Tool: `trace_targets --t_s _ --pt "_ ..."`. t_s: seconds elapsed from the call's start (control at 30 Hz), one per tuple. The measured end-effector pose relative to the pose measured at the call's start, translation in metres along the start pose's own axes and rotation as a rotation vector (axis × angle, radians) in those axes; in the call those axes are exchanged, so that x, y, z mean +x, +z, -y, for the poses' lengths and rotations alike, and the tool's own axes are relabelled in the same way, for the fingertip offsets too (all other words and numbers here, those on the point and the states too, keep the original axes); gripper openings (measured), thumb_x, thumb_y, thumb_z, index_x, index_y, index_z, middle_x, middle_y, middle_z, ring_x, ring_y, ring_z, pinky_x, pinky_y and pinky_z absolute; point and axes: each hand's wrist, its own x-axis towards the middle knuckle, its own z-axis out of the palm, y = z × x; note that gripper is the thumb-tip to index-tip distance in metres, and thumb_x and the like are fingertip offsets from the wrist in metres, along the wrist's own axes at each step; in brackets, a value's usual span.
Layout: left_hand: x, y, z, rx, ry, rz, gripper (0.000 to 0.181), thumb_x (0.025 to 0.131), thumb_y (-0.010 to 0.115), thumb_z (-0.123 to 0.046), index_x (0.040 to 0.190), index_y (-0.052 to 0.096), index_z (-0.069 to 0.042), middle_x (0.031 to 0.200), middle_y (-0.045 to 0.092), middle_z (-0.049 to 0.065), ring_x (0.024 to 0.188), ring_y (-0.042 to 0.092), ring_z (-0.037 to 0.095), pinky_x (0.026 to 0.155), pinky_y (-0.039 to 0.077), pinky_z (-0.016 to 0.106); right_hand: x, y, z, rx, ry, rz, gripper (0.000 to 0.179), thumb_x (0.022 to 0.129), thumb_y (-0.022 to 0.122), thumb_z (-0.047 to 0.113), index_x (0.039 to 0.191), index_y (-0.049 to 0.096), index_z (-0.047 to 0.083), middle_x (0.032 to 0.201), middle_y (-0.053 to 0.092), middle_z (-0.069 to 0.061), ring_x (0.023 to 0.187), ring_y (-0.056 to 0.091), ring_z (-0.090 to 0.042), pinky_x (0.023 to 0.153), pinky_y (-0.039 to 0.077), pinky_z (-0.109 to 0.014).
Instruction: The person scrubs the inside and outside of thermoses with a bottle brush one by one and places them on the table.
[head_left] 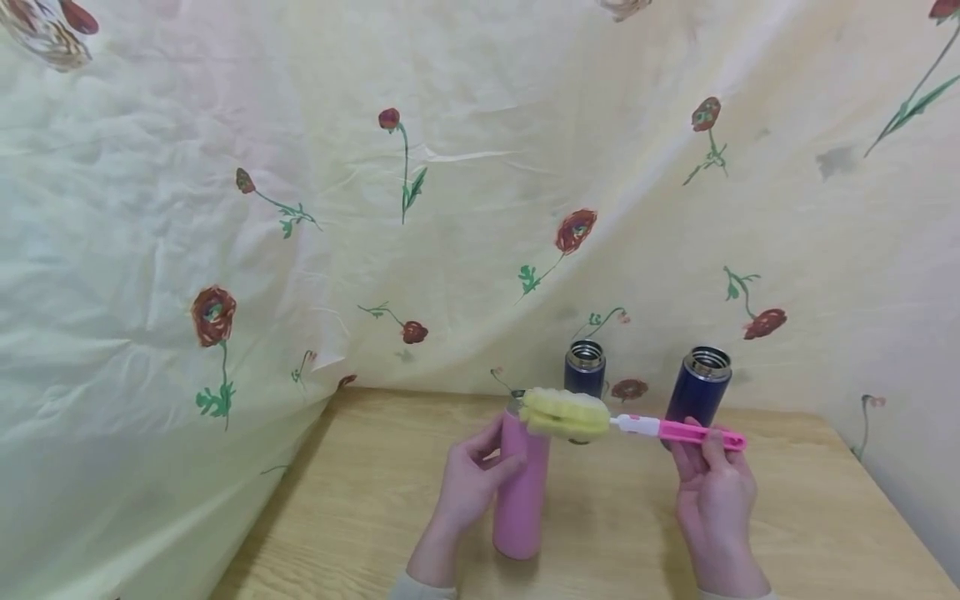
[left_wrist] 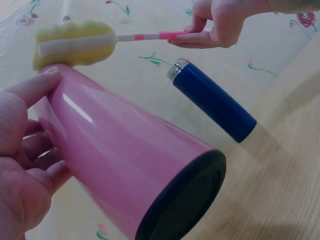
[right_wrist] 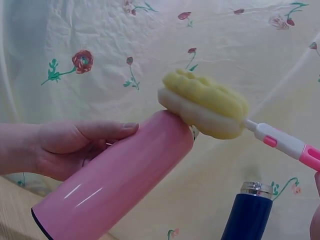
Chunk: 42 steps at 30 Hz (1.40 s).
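Observation:
My left hand (head_left: pixel 468 479) grips a pink bottle (head_left: pixel 519 500) around its upper part, thumb across the front. The bottle stands nearly upright in the head view, its dark base showing in the left wrist view. My right hand (head_left: pixel 716 492) pinches the pink handle of a bottle brush (head_left: pixel 637 425) between thumb and fingers. The brush lies level, pointing left, and its yellow and white sponge head (right_wrist: pixel 202 105) is right at the bottle's mouth, outside it. The sponge partly hides the metal neck.
Two dark blue bottles without lids, one (head_left: pixel 585 367) behind the sponge and another (head_left: pixel 699 387) behind the right hand, stand toward the back of the wooden table (head_left: pixel 360 500). A flower-patterned cloth (head_left: pixel 465 250) hangs behind and to the left.

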Motion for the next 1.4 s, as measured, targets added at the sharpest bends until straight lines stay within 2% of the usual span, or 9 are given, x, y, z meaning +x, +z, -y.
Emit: trace_targets --t_s 0.2,0.47,0.6,0.77,0.97,1.1,1.2,1.4 --pt "-0.001 0.0 -0.001 -0.026 0.014 0.006 0.073 0.094 0.083 -0.014 0.157 0.048 -0.004 0.156 0.056 0.017 0.139 0.058 0.035 0.106 0.055 0.037 -0.001 0.0 0.0 -0.015 -0.007 0.024 0.009 0.108 0.059 0.01 0.113 0.053 0.004 0.104 0.076 -0.02 0.096 0.08 -0.027 0.091 0.061 -0.039" --pt "0.001 -0.001 -0.001 -0.059 0.056 0.013 0.066 0.097 0.078 -0.007 0.155 0.048 0.001 0.156 0.054 0.019 0.141 0.056 0.035 0.106 0.055 0.038 0.002 -0.006 0.003 -0.153 0.051 0.184 0.011 0.111 0.054 0.01 0.111 0.062 0.002 0.106 0.079 -0.017 0.097 0.08 -0.024 0.092 0.061 -0.035" --pt "0.0 -0.003 0.0 -0.051 0.039 -0.032 0.064 0.098 0.076 -0.01 0.155 0.049 0.0 0.153 0.059 0.018 0.139 0.058 0.032 0.108 0.053 0.034 0.005 -0.011 0.002 -0.234 0.06 0.242 0.008 0.112 0.052 0.009 0.111 0.058 0.004 0.107 0.078 -0.014 0.1 0.079 -0.021 0.093 0.061 -0.034" --pt "0.0 -0.005 -0.002 -0.066 0.019 -0.106 0.06 0.101 0.074 -0.013 0.154 0.051 0.001 0.15 0.061 0.02 0.137 0.059 0.032 0.111 0.051 0.032 0.011 -0.017 -0.001 -0.392 0.076 0.31 0.009 0.113 0.05 0.009 0.11 0.058 0.006 0.103 0.076 -0.009 0.099 0.078 -0.019 0.091 0.062 -0.032" --pt "0.003 -0.008 -0.004 -0.118 0.022 -0.149 0.06 0.102 0.073 -0.014 0.155 0.05 0.002 0.152 0.059 0.021 0.138 0.059 0.034 0.112 0.051 0.037 0.016 -0.021 -0.005 -0.686 0.059 0.402 0.011 0.113 0.048 0.006 0.109 0.059 0.006 0.099 0.076 -0.005 0.094 0.078 -0.016 0.088 0.063 -0.03" --pt "0.003 -0.009 -0.006 -0.155 0.013 -0.163 0.06 0.102 0.073 -0.015 0.156 0.051 0.0 0.152 0.059 0.02 0.135 0.061 0.033 0.11 0.053 0.038 0.016 -0.021 -0.007 -0.85 0.061 0.432 0.009 0.113 0.048 0.005 0.111 0.057 0.004 0.097 0.078 -0.005 0.091 0.078 -0.016 0.085 0.064 -0.031" --pt "0.002 -0.011 -0.007 -0.174 0.007 -0.166 0.06 0.103 0.073 -0.018 0.156 0.051 -0.001 0.153 0.059 0.019 0.133 0.063 0.032 0.11 0.053 0.039 0.016 -0.021 -0.007 -0.92 0.073 0.439 0.008 0.113 0.048 0.005 0.113 0.055 0.002 0.097 0.078 -0.006 0.09 0.078 -0.017 0.084 0.065 -0.032" --pt "0.001 -0.012 -0.006 -0.179 0.008 -0.167 0.062 0.103 0.073 -0.019 0.157 0.048 0.0 0.153 0.058 0.021 0.131 0.065 0.03 0.109 0.054 0.04 0.016 -0.023 -0.006 -0.957 0.081 0.453 0.007 0.113 0.048 0.005 0.117 0.051 0.0 0.098 0.077 -0.006 0.091 0.078 -0.018 0.085 0.064 -0.032"
